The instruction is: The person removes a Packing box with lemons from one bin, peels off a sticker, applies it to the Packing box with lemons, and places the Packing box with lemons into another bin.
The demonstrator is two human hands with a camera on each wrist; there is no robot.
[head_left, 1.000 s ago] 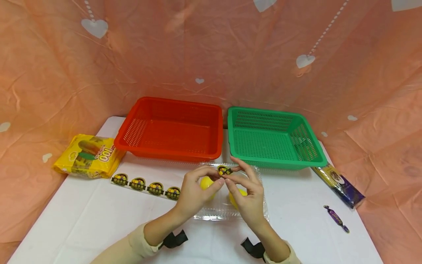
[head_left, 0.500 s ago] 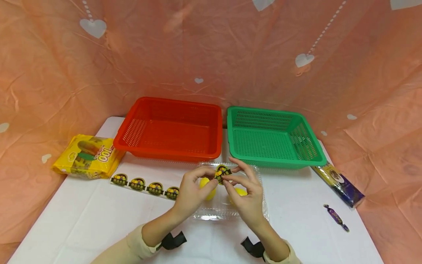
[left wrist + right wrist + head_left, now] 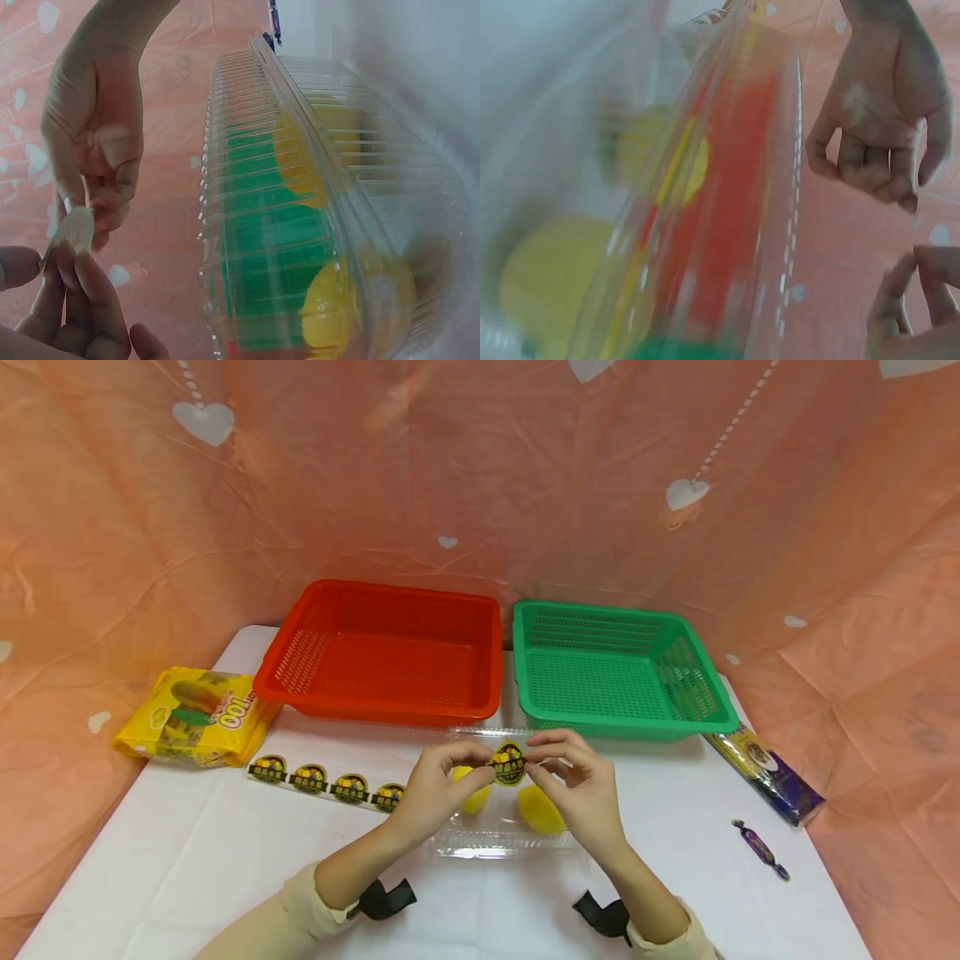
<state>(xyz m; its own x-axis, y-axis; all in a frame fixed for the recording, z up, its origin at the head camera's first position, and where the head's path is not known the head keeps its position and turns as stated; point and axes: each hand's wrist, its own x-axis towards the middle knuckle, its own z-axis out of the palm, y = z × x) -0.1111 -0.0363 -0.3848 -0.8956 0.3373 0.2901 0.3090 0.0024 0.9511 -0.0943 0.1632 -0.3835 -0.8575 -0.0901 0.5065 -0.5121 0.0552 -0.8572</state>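
Observation:
Above a clear plastic clamshell box (image 3: 480, 843), both hands hold one round black-and-yellow sticker (image 3: 508, 764) stretched flat between them. The left hand (image 3: 431, 789) pinches its left edge with thumb and fingertips. At its right edge, the right hand (image 3: 588, 789) pinches it in the same way. In the left wrist view the pale back of the sticker (image 3: 75, 229) faces the camera. Inside the box lie two yellow lemons, one lemon (image 3: 542, 811) beside the right hand and the other lemon (image 3: 472, 802) partly hidden by the left. The box's lid looks closed in the left wrist view.
A strip of several matching stickers (image 3: 308, 778) lies left of the hands. Behind stand a red basket (image 3: 390, 710) and a green basket (image 3: 622, 727). A yellow snack bag (image 3: 195, 717) is at left; a purple-and-gold packet (image 3: 768, 772) and a wrapped candy (image 3: 760, 850) are at right.
The sticker has turned from tilted and partly covered to facing up flat. The right hand has shifted right and its raised fingers have come down to the sticker, showing more of the right lemon.

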